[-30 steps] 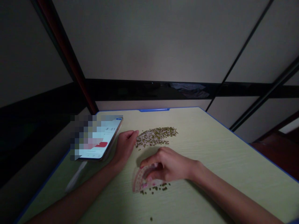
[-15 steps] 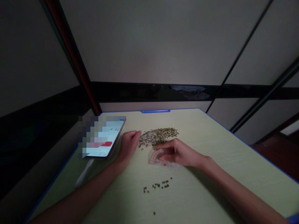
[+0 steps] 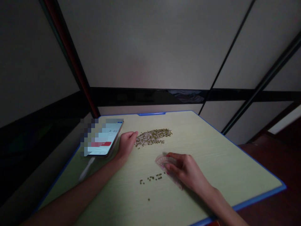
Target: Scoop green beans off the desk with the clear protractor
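There were two hands (image 3: pixel 188 171), one protractor (image 3: pixel 161 160), one phone (image 3: pixel 103 139) and one table (image 3: pixel 199 147). Beans made one big pile (image 3: pixel 154 137), too dense to count, one small scattered group (image 3: pixel 160 178) and one lone bean (image 3: pixel 149 199).

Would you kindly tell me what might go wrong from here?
The right hand holds a clear, pink-tinted plastic protractor close to the few loose, round green beans, so a stray sweep might scatter them.
The left hand sits at the edge of the wide heap of small green beans; a nudge could spread it.
A white, cable-like strip beside the flat, lit-screen phone lies close to the left forearm, which might snag it.
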The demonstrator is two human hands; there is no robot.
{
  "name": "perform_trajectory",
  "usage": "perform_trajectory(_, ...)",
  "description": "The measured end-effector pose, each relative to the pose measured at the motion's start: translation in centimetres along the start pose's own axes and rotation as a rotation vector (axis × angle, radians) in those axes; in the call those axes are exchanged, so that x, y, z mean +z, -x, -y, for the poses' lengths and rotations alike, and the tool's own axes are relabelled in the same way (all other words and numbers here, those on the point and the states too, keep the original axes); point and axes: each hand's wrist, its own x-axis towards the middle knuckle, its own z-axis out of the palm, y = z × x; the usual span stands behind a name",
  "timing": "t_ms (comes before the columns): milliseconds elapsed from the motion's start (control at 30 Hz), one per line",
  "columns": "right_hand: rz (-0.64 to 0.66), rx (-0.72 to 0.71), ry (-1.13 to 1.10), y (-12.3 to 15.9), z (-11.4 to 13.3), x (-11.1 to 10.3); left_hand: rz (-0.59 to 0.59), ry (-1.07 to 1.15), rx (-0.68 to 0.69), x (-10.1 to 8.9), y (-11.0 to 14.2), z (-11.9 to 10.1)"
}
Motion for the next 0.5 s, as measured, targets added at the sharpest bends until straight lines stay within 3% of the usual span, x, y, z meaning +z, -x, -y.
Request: perform_trajectory(500, -0.093, 0.126, 0.185, 1.8, 2.8, 1.9, -0.004, 0.044, 0.023, 0.2, -0.2, 0.3)
